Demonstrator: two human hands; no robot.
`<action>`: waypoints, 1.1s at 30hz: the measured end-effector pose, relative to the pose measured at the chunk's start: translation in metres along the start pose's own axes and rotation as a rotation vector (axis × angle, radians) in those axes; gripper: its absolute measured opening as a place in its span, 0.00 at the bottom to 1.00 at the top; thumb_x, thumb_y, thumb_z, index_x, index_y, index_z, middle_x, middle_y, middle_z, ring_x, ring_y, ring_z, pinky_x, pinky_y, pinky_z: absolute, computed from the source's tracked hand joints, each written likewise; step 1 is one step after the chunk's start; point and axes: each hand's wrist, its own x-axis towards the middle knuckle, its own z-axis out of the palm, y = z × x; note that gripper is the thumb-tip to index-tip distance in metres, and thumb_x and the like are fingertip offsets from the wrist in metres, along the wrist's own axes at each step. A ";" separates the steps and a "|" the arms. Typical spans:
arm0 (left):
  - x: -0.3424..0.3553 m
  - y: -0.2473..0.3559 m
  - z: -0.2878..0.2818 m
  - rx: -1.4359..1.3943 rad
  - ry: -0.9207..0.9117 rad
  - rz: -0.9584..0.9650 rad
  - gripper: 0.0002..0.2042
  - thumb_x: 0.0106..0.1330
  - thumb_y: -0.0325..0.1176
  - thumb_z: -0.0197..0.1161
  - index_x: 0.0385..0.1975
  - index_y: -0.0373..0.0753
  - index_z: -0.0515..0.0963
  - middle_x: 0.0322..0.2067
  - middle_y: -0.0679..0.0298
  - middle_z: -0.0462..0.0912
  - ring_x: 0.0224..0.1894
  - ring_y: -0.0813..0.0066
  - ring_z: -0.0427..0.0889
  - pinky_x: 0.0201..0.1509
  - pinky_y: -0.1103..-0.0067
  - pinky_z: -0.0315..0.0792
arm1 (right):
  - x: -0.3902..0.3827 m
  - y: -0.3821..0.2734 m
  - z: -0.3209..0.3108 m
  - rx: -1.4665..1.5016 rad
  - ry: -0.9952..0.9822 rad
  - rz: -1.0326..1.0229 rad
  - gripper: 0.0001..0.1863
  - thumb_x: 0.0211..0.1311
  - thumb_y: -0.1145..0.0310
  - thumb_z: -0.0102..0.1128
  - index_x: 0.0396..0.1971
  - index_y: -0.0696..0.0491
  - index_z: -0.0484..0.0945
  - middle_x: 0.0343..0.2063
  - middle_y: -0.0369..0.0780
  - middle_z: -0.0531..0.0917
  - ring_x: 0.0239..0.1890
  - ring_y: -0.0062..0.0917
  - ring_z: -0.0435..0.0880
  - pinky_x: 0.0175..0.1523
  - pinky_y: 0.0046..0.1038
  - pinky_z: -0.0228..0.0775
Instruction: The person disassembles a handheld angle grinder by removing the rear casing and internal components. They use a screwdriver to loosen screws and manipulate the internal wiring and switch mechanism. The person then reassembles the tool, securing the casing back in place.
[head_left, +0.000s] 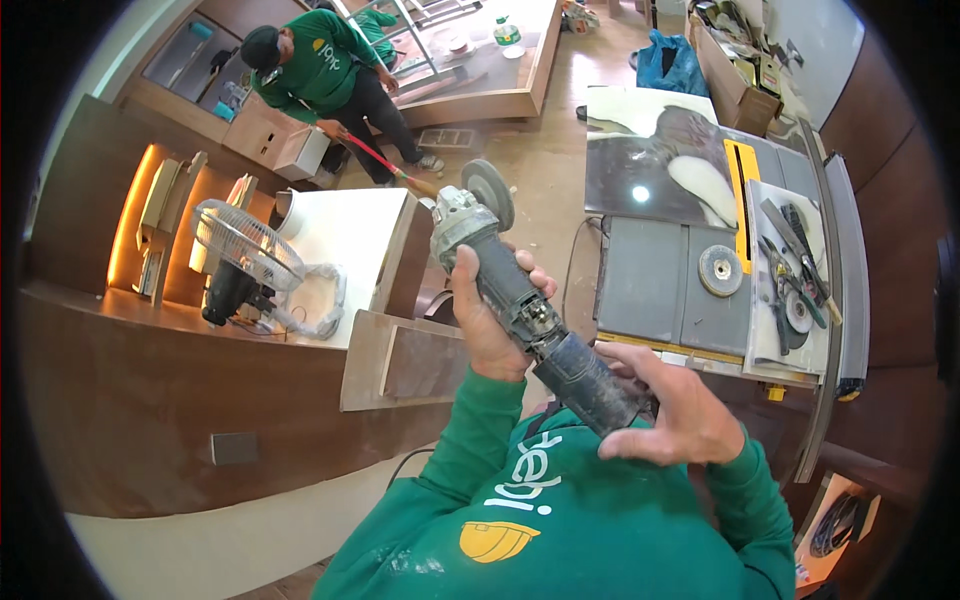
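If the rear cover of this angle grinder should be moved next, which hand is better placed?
Probably the right hand: it is at the rear cover, while the left hand holds the angle grinder nearer its disc.

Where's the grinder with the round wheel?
In the middle of the head view, the angle grinder is in the left hand, with the right hand at its rear end and its wheel left of the table saw.

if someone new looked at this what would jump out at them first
Probably the angle grinder in the middle, its internals showing through a gap in the body, with the left hand around its front part and the right hand at its rear end. Next, perhaps the caged fan at left and the person in green at upper left, holding a red-handled tool.
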 end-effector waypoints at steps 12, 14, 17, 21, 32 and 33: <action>0.008 -0.002 0.010 0.047 -0.002 -0.006 0.28 0.75 0.64 0.62 0.50 0.40 0.76 0.39 0.60 0.85 0.35 0.67 0.86 0.43 0.68 0.82 | -0.017 0.016 0.037 -0.139 0.303 -0.041 0.49 0.52 0.63 0.86 0.73 0.59 0.70 0.58 0.55 0.85 0.59 0.48 0.88 0.63 0.40 0.80; 0.010 0.001 0.007 0.126 0.026 -0.041 0.28 0.76 0.63 0.62 0.51 0.40 0.76 0.41 0.59 0.85 0.38 0.65 0.88 0.46 0.67 0.83 | -0.016 0.019 0.034 -0.061 0.289 0.011 0.46 0.55 0.62 0.83 0.72 0.61 0.70 0.55 0.54 0.87 0.58 0.45 0.90 0.63 0.38 0.80; 0.003 0.002 0.019 0.244 0.042 -0.017 0.28 0.78 0.61 0.61 0.53 0.38 0.77 0.45 0.57 0.86 0.46 0.60 0.90 0.51 0.66 0.84 | -0.014 0.038 0.022 0.067 0.266 0.042 0.41 0.61 0.63 0.77 0.71 0.63 0.71 0.53 0.50 0.89 0.56 0.38 0.90 0.61 0.35 0.80; -0.001 0.003 0.031 0.311 0.045 -0.008 0.27 0.80 0.57 0.62 0.58 0.36 0.76 0.51 0.54 0.87 0.55 0.57 0.89 0.58 0.64 0.84 | -0.014 0.048 0.010 0.457 0.184 0.230 0.38 0.67 0.56 0.69 0.70 0.64 0.72 0.42 0.41 0.87 0.35 0.23 0.86 0.41 0.26 0.80; 0.009 0.002 0.022 0.397 -0.066 0.054 0.23 0.81 0.49 0.62 0.59 0.32 0.77 0.53 0.54 0.87 0.59 0.59 0.88 0.61 0.64 0.84 | -0.008 0.056 0.003 0.557 0.167 0.233 0.36 0.69 0.52 0.67 0.66 0.63 0.74 0.39 0.37 0.83 0.32 0.18 0.82 0.36 0.24 0.78; 0.009 0.002 0.024 0.384 -0.061 0.052 0.23 0.81 0.49 0.63 0.59 0.32 0.77 0.53 0.53 0.87 0.58 0.59 0.88 0.62 0.64 0.84 | -0.008 0.056 0.003 0.557 0.167 0.219 0.35 0.69 0.52 0.67 0.66 0.63 0.74 0.39 0.37 0.83 0.32 0.18 0.82 0.37 0.24 0.78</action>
